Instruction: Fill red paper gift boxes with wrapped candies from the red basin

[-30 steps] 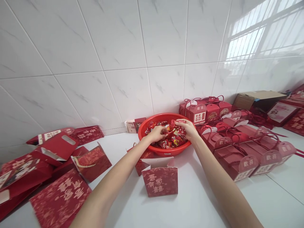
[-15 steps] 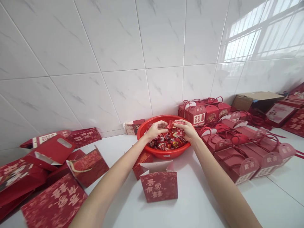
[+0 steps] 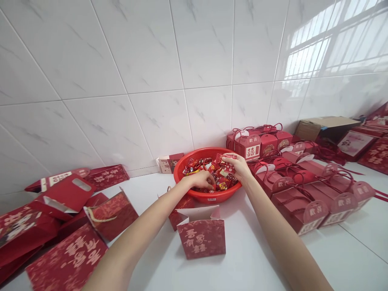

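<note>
A red plastic basin [image 3: 209, 198] full of small wrapped sweets [image 3: 222, 185] stands near the wall. Down among the sweets, my left hand [image 3: 203, 180] has its fingers pinched, and what they hold is too small to name. My right hand [image 3: 238, 165] is closed on red wrapped sweets [image 3: 227, 157] above the basin's right side. In front of the basin stands an upright red paper box [image 3: 202, 239] with its top open. Another red box [image 3: 176, 214] is partly behind it on the left.
Unfilled-looking red boxes and bags [image 3: 69, 250] lie in a pile at the left. Several closed red boxes with cord handles [image 3: 309, 206] stand in rows at the right. A cardboard box [image 3: 325, 123] sits farther back, against the tiled wall [image 3: 151, 121].
My left hand has moved down from beside my right hand into the sweets. My right hand remains above the basin with wrapped sweets in its fingers.
</note>
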`<state>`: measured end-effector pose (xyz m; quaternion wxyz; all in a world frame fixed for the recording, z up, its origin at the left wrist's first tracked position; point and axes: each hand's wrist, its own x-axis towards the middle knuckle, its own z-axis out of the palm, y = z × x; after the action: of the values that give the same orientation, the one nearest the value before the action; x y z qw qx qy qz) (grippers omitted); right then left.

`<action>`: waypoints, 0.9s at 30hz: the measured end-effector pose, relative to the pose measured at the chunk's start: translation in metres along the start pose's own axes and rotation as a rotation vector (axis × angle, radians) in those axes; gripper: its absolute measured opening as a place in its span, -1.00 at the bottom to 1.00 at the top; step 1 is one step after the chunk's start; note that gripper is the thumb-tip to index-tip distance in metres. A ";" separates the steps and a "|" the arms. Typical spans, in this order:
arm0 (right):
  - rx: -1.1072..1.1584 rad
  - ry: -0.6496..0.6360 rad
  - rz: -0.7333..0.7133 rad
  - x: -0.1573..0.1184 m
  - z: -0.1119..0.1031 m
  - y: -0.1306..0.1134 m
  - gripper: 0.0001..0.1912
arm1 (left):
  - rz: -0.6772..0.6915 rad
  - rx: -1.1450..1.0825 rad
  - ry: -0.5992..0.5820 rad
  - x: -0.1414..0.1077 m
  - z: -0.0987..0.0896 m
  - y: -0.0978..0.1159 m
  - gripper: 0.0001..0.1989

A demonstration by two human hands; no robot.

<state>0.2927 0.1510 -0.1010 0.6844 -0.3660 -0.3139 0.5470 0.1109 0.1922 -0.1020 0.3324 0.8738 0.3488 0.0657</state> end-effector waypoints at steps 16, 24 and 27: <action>0.171 -0.234 -0.095 -0.038 0.018 -0.053 -0.69 | 0.329 -0.259 0.524 -0.135 -0.022 0.092 -0.82; 0.089 -0.335 -0.152 -0.096 0.043 -0.081 -0.64 | 0.314 0.335 0.489 -0.187 0.011 0.112 -0.84; 0.017 -0.371 -0.177 -0.111 0.046 -0.086 -0.64 | 0.277 0.324 0.537 -0.184 0.018 0.099 -0.86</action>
<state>0.2762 0.0380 -0.0075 0.6632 -0.2242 -0.4608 0.5454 0.0353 0.0096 -0.0320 0.0736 0.9058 0.3078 0.2818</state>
